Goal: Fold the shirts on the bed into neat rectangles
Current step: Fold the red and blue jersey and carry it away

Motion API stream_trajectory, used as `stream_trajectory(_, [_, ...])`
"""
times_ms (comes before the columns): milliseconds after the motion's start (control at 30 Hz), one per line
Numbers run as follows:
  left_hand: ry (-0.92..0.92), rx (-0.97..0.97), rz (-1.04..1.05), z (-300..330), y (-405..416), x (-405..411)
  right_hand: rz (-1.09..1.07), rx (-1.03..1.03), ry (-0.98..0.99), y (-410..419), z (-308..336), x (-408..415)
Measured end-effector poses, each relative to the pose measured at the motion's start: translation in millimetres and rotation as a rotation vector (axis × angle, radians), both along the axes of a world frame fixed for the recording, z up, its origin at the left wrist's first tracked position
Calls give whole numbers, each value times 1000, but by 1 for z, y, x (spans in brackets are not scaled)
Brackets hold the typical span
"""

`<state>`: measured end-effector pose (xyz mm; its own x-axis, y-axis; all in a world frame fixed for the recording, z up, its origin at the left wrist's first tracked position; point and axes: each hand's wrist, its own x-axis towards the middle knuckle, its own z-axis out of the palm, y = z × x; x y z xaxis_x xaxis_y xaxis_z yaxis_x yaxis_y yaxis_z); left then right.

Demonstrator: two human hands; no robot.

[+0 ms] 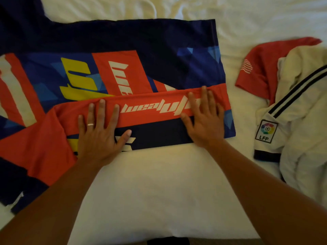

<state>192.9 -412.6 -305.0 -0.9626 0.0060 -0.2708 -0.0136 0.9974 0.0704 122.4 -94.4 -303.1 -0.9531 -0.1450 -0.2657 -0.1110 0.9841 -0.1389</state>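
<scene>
A navy, red, yellow and blue printed shirt (141,50) lies spread across the bed, its near side folded over into a red band with white lettering. My left hand (99,135) presses flat on that folded strip at its left, fingers spread, a ring on one finger. My right hand (203,119) lies flat on the strip's right part, fingers apart. Neither hand grips the cloth. A red shirt (261,68) and a white shirt with dark stripes and an LFP badge (300,121) lie crumpled at the right.
The white bed sheet (159,191) stretches between the shirt and the near edge of the bed. Rumpled white bedding (247,15) lies at the back. The printed shirt's sleeve (21,183) hangs toward the lower left.
</scene>
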Motion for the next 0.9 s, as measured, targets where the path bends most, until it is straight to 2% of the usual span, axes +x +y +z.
stream_trajectory(133, [-10,-5,-3,1,-1,0,-85,112,-9,30,6,-5])
stream_trajectory(267, [-54,84,5,17,-7,-2,-107,127,-35,12,21,0])
stream_trajectory(367, [43,135,36,40,-22,18,-35,89,-57,-36,35,12])
stream_trajectory(467, [179,78,160,53,-52,63,131,14,-84,-104,43,30])
stream_trajectory(567, [152,6,381,63,-79,110,283,-79,-76,-181,46,48])
stream_trajectory(633, [86,18,456,67,-92,128,334,-125,-68,-229,47,52])
stream_trajectory(700, [43,41,387,66,-107,133,367,-133,-32,-267,47,51])
stream_trajectory(800, [98,103,242,63,-131,126,384,-53,2,-300,43,45])
stream_trajectory(900, [-12,308,310,79,-158,105,332,-55,-15,-311,41,41])
